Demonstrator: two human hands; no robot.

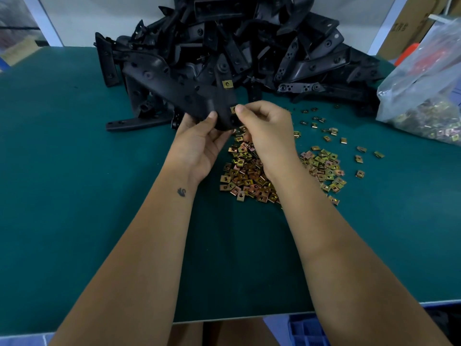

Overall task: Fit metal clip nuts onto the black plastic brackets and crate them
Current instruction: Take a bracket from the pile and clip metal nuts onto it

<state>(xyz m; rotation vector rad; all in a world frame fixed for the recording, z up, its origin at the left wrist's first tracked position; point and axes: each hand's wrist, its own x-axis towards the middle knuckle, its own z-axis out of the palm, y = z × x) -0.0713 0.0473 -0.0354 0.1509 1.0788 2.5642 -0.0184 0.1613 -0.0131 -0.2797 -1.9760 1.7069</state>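
Now clip nut (233, 109) beneath right fingers (240, 109).

We saw a dark green bench (74, 221), a pale wall (99, 16) behind it, cardboard boxes (409, 26) at far right, blue floor (274, 330) below.
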